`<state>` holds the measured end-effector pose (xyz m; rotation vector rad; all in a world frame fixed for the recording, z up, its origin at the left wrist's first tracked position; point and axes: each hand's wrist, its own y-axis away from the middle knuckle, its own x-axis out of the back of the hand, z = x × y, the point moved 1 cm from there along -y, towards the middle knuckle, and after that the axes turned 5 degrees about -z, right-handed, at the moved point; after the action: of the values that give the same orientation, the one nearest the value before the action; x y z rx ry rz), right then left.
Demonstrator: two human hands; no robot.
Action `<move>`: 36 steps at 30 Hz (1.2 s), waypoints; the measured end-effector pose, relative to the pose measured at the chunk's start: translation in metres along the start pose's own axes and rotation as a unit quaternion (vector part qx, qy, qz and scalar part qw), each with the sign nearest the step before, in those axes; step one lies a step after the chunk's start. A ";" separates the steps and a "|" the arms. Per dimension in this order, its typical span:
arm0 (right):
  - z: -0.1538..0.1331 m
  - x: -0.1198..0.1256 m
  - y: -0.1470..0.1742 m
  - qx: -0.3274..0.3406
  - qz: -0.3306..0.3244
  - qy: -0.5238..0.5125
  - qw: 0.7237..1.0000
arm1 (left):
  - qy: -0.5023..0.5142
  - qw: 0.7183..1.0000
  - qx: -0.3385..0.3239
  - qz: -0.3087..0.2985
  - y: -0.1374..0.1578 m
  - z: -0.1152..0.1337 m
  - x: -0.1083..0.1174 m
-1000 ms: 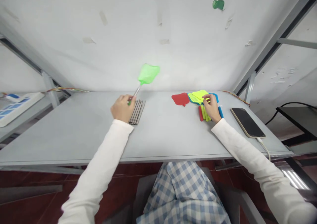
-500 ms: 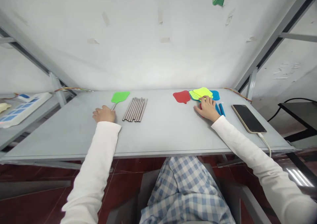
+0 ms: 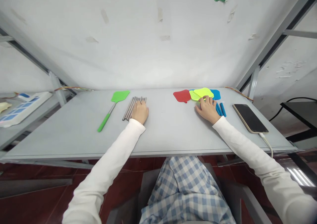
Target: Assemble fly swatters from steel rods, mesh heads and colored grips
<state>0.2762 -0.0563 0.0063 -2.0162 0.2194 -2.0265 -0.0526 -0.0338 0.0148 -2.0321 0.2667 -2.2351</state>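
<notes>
My left hand (image 3: 140, 112) is over the row of silver metal tubes (image 3: 129, 109), its fingers curled closed on one at the right side; the fingertips are partly hidden. To its left lies a green fly swatter (image 3: 105, 121) with a green head, metal shaft and green grip. My right hand (image 3: 208, 109) rests with fingers apart on the lower edge of the yellow swatter heads (image 3: 204, 92). A red swatter head (image 3: 182, 95) and a blue swatter head (image 3: 216, 94) lie on either side of these. Blue handles (image 3: 223, 109) show beside my right hand.
A phone (image 3: 250, 118) with a white cable lies on the right of the grey table (image 3: 163, 134). At the far left stands a white power strip (image 3: 23, 108) on another surface. A white wall (image 3: 138, 52) rises behind, with metal frame posts at both sides.
My left hand has left the green fly swatter, which now lies alone on the table, and moved right onto the metal tubes. My right hand has hardly moved.
</notes>
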 end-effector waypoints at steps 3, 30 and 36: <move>-0.004 0.002 0.003 0.012 -0.006 0.000 1.000 | 0.021 0.999 -0.020 -0.014 0.002 0.005 0.001; -0.022 0.021 0.012 0.215 -0.065 -0.079 0.971 | 0.680 0.666 -0.048 -0.303 -0.013 0.095 -0.012; -0.008 0.021 0.008 0.165 -0.056 -0.072 0.982 | 0.812 0.555 0.029 -0.179 -0.010 0.093 -0.022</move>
<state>0.2689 -0.0707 0.0236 -1.9863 -0.2497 -1.8237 0.0427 -0.0253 0.0037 0.7418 -0.1667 -3.3651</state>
